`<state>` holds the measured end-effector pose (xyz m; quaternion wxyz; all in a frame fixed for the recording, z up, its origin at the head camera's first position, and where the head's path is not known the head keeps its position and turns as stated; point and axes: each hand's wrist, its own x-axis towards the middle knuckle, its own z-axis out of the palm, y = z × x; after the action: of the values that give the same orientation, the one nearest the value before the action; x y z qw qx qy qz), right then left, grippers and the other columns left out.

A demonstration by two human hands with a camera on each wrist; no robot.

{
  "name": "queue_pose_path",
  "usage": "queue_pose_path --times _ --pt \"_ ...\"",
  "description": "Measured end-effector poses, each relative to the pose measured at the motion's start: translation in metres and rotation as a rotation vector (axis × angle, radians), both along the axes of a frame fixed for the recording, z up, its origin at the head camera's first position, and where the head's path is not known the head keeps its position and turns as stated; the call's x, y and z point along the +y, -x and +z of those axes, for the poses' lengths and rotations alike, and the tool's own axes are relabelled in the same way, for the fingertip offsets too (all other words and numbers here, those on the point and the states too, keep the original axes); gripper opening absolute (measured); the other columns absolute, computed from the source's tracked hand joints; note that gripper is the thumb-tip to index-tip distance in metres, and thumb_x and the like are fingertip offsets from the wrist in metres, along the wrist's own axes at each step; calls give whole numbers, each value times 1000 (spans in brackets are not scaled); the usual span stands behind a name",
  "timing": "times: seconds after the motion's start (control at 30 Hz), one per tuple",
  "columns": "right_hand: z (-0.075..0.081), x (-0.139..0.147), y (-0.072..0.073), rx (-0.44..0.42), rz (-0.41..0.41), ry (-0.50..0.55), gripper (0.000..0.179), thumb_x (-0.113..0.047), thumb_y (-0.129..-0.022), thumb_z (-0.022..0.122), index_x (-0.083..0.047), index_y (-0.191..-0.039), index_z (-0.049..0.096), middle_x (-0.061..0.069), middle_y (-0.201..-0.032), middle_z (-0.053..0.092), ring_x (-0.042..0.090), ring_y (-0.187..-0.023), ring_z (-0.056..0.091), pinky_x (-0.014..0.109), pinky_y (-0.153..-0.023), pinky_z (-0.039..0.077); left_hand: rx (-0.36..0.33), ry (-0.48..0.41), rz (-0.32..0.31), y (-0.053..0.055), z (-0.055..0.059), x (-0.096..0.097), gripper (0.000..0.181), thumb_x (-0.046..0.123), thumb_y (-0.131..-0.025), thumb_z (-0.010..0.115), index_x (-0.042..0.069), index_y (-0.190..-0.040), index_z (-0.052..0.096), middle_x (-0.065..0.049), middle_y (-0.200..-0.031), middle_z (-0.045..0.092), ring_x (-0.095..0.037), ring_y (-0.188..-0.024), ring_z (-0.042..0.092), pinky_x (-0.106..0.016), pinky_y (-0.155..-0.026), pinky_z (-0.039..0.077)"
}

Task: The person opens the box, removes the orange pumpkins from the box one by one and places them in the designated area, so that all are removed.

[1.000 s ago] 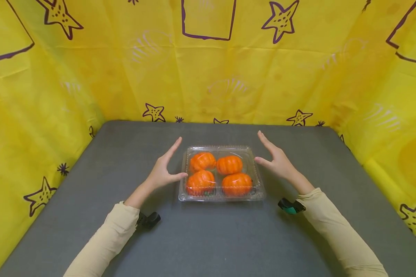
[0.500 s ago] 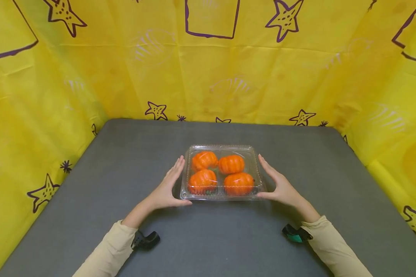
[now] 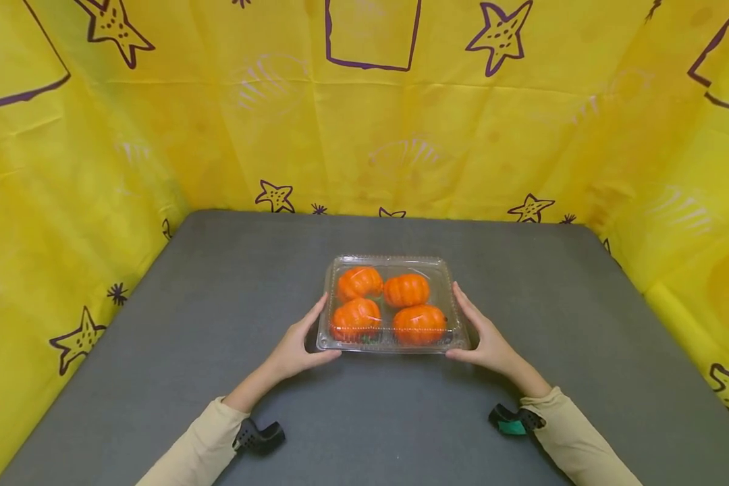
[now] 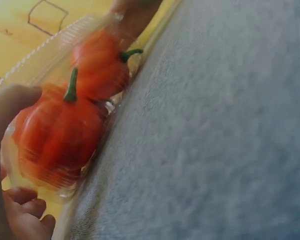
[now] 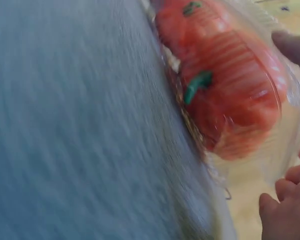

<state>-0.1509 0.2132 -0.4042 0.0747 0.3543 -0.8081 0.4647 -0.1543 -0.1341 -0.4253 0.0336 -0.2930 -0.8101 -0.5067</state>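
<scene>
A clear plastic clamshell box [image 3: 440,278] with its lid down lies mid-table in the head view. Several orange pumpkins [image 3: 420,325] with green stems sit inside it in two rows. My left hand [image 3: 293,349] holds the box's left side, its thumb at the near left corner and its fingers along the side. On the opposite side my right hand [image 3: 491,345] holds it in the same way. The left wrist view shows the left thumb [image 4: 17,100] over a pumpkin [image 4: 60,135], with curled fingertips below. Beside the lid, the right thumb [image 5: 292,47] appears in the right wrist view.
The dark grey table [image 3: 364,418] runs out around the box on all sides. A yellow cloth [image 3: 364,121] with starfish drawings hangs behind the table and along both sides. Black wrist cameras [image 3: 261,437] sit under both sleeves.
Both hands have come in from either side of the box and drawn toward its near corners, taking hold of it. The box has stayed about where it was.
</scene>
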Motion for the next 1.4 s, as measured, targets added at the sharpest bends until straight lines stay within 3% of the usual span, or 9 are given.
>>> queue_pose_path --times 0.1,0.43,0.53,0.63,0.77,0.87,1.0,1.13,1.4 --pt "-2 -3 0 13 2 33 99 11 -55 77 19 -132 14 39 -136 8 47 -127 7 21 -104 9 -24 -79 -14 -7 11 4 87 -6 -65 73 -13 -135 21 -30 -134 30 -39 -117 38 -47 -95 31" --pt "-19 -4 2 -33 62 176 101 18 -57 72 20 -132 6 39 -137 -4 48 -125 -3 19 -103 8 46 -181 11 -13 10 11 78 -13 -65 71 -19 -129 27 -35 -126 37 -45 -115 38 -21 -96 28" --pt "-29 -1 5 -24 95 215 99 22 -55 71 20 -132 10 39 -136 -4 46 -126 -3 18 -103 10 81 -166 24 -16 10 11 74 -13 -64 71 -21 -126 31 -36 -124 38 -45 -111 41 -23 -94 32" --pt "-37 4 9 -41 126 256 98 25 -54 71 18 -133 12 38 -137 -4 40 -128 -3 17 -102 12 110 -151 28 -17 11 12 69 -14 -65 70 -23 -122 33 -37 -123 39 -46 -108 44 -33 -91 36" --pt "-41 6 14 -81 160 293 96 19 -59 72 16 -134 12 35 -139 -6 33 -131 -3 19 -102 14 126 -152 21 -15 13 12 63 -17 -66 67 -25 -120 35 -37 -122 39 -46 -107 44 -44 -88 36" --pt "-41 7 16 -90 190 316 94 16 -62 73 17 -134 12 35 -138 -7 31 -131 -4 20 -103 14 128 -157 8 -14 13 11 60 -18 -68 64 -25 -119 35 -38 -122 38 -47 -108 42 -37 -90 36" --pt "-41 8 17 -66 216 341 92 20 -60 72 22 -130 13 38 -136 -7 32 -131 -2 20 -102 16 124 -187 -27 -8 -1 7 57 -18 -71 61 -23 -122 35 -34 -126 37 -43 -111 41 -24 -92 34" --pt "-41 10 17 -60 223 344 91 21 -58 72 23 -129 14 38 -137 -6 32 -131 -1 21 -102 17 127 -217 -53 0 -18 4 55 -18 -74 59 -20 -124 36 -32 -127 37 -37 -113 41 -22 -92 34" --pt "-39 10 16 -111 188 324 92 14 -62 75 20 -131 15 33 -140 -4 26 -133 2 22 -102 17 149 -221 -47 -1 -18 4 54 -21 -73 58 -22 -122 36 -34 -127 36 -24 -116 40 -20 -91 34"
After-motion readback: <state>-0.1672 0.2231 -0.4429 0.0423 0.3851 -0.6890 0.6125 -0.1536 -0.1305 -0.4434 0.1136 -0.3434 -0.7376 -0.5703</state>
